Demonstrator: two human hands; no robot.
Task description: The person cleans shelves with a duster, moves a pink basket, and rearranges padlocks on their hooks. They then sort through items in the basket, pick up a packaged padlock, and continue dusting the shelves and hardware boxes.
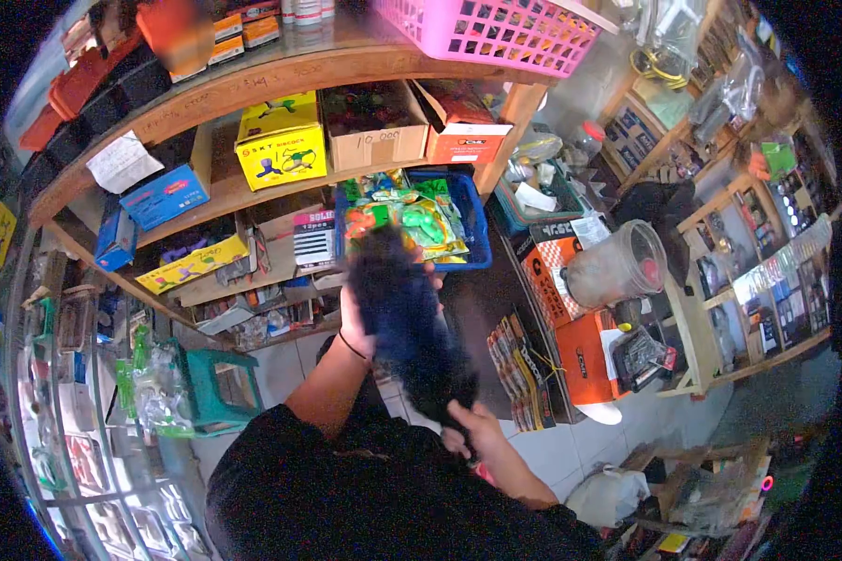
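A long, dark blue-black duster-like thing [407, 323], smeared by motion, slants across the middle in front of my body. My right hand [475, 430] is closed around its narrow lower end, and a small red piece [484, 473] shows just below that hand. Higher up, my left hand [354, 323] is wrapped behind the wide part; fingertips show at its far side, while most of the fingers are hidden. Just beyond its upper end is a blue basket [477, 234] with colourful plastic packets [426, 220], some of them green.
Wooden shelves [281, 79] carry yellow, brown and red boxes, with a pink basket [430, 33] on top. At right stand a clear plastic jar [617, 266] and orange boxes [585, 360]. A green stool [217, 388] is at left, near a glass case [75, 467].
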